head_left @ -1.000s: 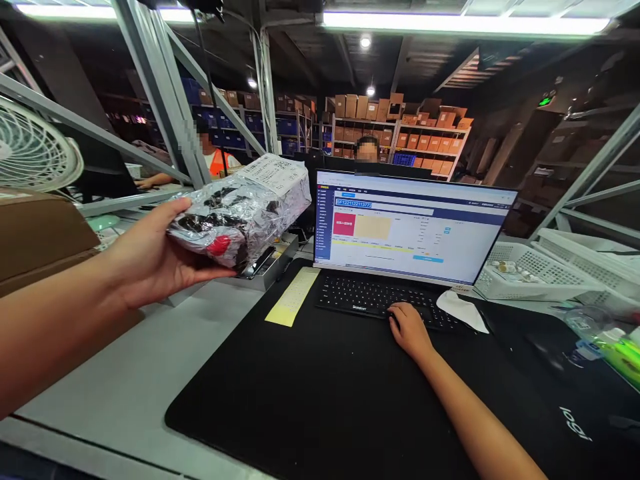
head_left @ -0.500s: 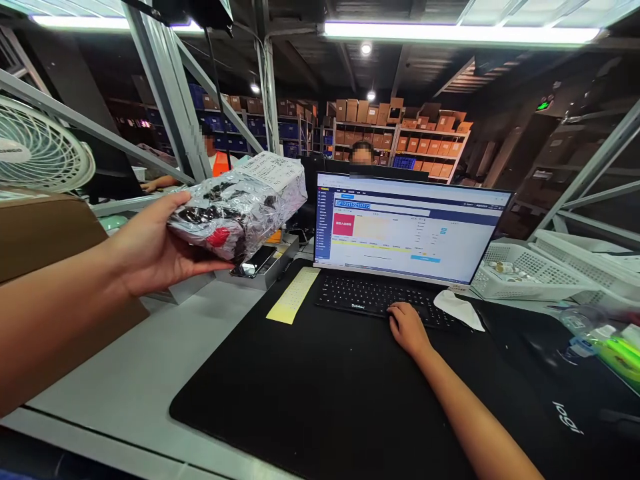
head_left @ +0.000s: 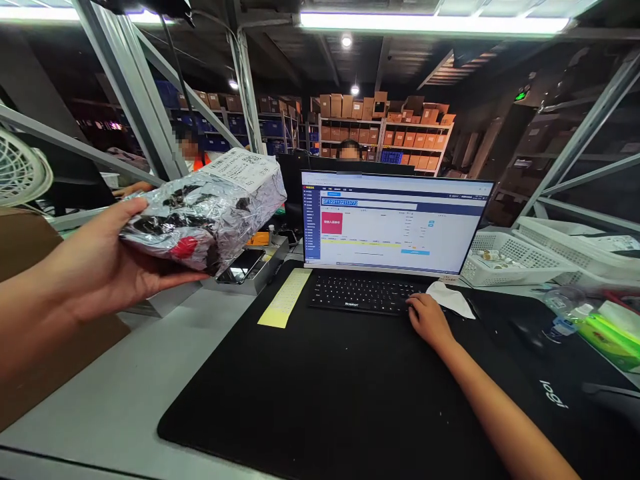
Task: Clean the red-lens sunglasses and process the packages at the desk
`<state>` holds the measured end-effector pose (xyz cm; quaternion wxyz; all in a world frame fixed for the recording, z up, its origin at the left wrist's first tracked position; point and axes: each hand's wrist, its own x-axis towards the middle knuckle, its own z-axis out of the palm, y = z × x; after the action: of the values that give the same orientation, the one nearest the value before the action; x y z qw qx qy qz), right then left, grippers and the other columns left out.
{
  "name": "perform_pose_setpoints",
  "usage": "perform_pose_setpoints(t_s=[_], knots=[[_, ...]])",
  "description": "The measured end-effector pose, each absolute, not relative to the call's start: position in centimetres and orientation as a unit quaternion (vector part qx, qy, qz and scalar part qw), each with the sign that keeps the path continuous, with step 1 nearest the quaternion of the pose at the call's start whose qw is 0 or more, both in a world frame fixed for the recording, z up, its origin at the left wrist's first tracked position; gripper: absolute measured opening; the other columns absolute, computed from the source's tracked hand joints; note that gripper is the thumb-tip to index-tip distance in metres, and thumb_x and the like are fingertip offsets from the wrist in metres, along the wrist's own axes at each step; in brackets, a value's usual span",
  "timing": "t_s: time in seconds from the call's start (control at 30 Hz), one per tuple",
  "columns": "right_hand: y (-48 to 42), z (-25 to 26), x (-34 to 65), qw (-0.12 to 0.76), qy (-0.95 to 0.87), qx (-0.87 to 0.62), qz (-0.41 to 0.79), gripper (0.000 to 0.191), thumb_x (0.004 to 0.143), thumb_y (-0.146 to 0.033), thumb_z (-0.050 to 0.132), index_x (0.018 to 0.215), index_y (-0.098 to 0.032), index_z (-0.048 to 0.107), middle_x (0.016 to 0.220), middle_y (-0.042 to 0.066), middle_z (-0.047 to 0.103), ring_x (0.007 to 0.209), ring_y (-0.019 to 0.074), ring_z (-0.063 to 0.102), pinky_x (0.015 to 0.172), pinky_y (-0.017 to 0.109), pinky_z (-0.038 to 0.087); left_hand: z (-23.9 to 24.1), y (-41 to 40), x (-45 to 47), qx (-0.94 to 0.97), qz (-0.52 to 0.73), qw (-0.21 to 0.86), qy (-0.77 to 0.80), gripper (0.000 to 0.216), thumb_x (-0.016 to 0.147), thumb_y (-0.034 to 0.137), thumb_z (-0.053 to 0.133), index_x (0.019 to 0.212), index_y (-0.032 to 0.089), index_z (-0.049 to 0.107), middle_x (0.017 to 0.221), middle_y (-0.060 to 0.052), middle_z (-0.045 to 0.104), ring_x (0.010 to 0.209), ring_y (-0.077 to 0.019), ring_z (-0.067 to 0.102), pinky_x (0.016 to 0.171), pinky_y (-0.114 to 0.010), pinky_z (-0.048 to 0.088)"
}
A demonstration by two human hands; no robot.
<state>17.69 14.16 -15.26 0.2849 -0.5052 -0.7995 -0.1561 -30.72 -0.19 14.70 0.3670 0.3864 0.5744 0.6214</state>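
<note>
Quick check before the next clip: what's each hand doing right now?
Left hand: closed around the wrapped package.
Right hand: open, at the keyboard, no held object visible.

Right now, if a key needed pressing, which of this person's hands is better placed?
Probably the right hand: its fingers are at the keyboard and it holds nothing visible. The left hand grips the wrapped parcel, raised and farther from the keyboard.
</note>
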Motion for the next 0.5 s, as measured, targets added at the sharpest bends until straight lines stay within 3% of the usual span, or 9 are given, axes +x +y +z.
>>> perform_pose_setpoints(t_s=[0.2,0.37,0.5], knots=[[11.5,-15.3,28.0,0.250,-0.749,-0.581,-0.197,0.029,0.091,-0.027,0.048,0.104,-0.015,0.071,0.111,0.016,0.070,0.105,0.0289,0.062,0.095,0.044,0.050,13.0,-1.1,-30.7,0.375,0.618,0.337,0.603,0.051,0.090,0.027,0.044,0.139,0.032,0.057,0.145,-0.005,0.060,0.135,-0.0423,0.053,0.067,-0.055,0.064],[9.6,-16.8,36.9,0.255,-0.631,-0.690,-0.247,0.049,0.089,-0.043,0.041,0.110,-0.007,0.068,0.109,0.025,0.068,0.100,0.0381,0.064,0.087,0.055,0.051,9.1,-1.9,-31.9,0.333,0.610,0.373,0.615,0.051,0.081,0.031,0.058,0.132,0.031,0.060,0.139,-0.007,0.065,0.130,-0.0446,0.056,0.085,-0.064,0.059],[10.1,-18.1,40.4,0.248,-0.605,-0.713,-0.253,0.055,0.086,-0.052,0.040,0.107,-0.010,0.070,0.112,0.024,0.068,0.105,0.0391,0.064,0.088,0.054,0.051,4.6,-3.0,-32.6,0.313,0.597,0.414,0.611,0.050,0.074,0.050,0.072,0.122,0.039,0.064,0.136,0.000,0.067,0.132,-0.0390,0.055,0.098,-0.053,0.057]])
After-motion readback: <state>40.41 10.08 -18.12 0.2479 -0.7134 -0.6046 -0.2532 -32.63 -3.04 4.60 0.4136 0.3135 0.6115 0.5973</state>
